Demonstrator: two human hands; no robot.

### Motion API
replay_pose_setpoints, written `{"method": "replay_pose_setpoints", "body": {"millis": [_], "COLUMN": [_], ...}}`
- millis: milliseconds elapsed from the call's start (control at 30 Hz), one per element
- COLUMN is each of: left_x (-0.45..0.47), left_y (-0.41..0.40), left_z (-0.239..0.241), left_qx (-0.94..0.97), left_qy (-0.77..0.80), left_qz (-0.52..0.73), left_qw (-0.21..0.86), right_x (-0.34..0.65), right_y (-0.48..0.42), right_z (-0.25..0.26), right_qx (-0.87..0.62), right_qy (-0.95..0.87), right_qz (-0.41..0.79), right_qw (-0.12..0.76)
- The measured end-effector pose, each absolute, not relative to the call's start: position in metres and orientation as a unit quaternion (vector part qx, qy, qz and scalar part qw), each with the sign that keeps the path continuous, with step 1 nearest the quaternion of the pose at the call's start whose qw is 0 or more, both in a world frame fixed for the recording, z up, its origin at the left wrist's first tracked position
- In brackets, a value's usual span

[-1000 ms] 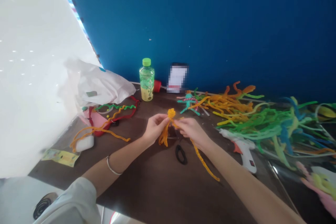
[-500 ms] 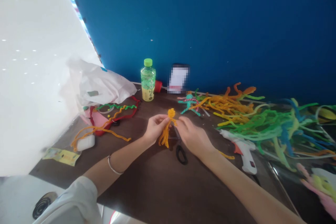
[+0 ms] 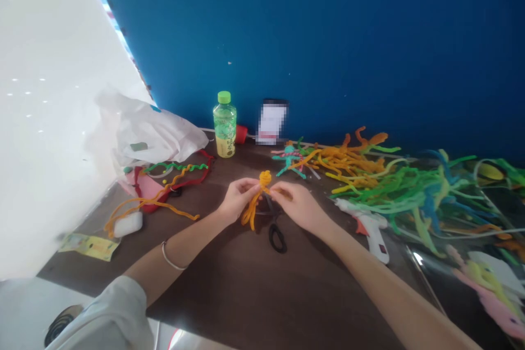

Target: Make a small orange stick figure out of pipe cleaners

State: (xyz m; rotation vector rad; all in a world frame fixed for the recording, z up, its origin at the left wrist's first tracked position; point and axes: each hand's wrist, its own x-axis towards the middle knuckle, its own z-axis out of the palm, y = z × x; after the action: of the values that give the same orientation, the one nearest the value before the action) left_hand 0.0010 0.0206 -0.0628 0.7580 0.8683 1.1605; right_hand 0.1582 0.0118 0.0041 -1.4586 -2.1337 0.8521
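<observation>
So, left hand [image 3: 235, 199]: clenched in a pinch on the orange pipe-cleaner figure [image 3: 251, 209], fingertips just under its coiled top; thin bracelet [image 3: 170, 257] on the wrist.
Right hand [image 3: 297, 208]: pinching the same figure from the other side, fingertips meeting the left hand's at the neck of the coil.
Orange pipe-cleaner figure: held upright between both hands just above the surface [image 3: 246, 290], coil on top, loose strands hanging below the left hand.
Scissors [image 3: 278, 238]: lying on the surface under the hands, black handles pointing toward the wearer.
Glue gun [image 3: 371, 227]: white, lying just right of the right wrist.
Pipe-cleaner pile [image 3: 389, 186]: orange, green and blue, spread along the right side.
Teal figure [image 3: 289, 159]: lying beyond the hands, near the pile.
Bottle [image 3: 224, 126]: upright with a green cap, by the blue wall.
Plastic bag [image 3: 151, 134]: crumpled, far left, above red, green and orange strands.
White case [image 3: 128, 224]: near the left edge.
</observation>
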Motion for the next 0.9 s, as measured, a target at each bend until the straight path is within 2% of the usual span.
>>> {"method": "replay_pose_setpoints", "body": {"millis": [200, 300, 400, 667, 767, 900], "left_x": [-0.001, -0.002, -0.001, 0.0, -0.002, -0.003], "left_y": [0.019, 0.019, 0.018, 0.019, 0.02, 0.019], "left_z": [-0.058, -0.055, -0.055, -0.061, -0.064, -0.064], "left_qx": [0.336, 0.337, 0.336, 0.369, 0.417, 0.452], "left_qy": [0.36, 0.34, 0.326, 0.335, 0.343, 0.342], "left_qz": [0.471, 0.445, 0.442, 0.403, 0.38, 0.366], "left_qw": [0.732, 0.757, 0.765, 0.767, 0.751, 0.738], "right_x": [0.167, 0.17, 0.171, 0.175, 0.177, 0.178], "right_y": [0.017, 0.018, 0.017, 0.016, 0.017, 0.02], "right_z": [0.006, -0.002, -0.006, 0.008, 0.011, 0.01], "right_qx": [-0.512, -0.479, -0.48, -0.491, -0.494, -0.507], "right_qy": [-0.609, -0.534, -0.533, -0.708, -0.698, -0.587], "right_qz": [0.572, 0.667, 0.66, 0.463, 0.488, 0.612], "right_qw": [0.199, 0.202, 0.222, 0.208, 0.175, 0.153]}}
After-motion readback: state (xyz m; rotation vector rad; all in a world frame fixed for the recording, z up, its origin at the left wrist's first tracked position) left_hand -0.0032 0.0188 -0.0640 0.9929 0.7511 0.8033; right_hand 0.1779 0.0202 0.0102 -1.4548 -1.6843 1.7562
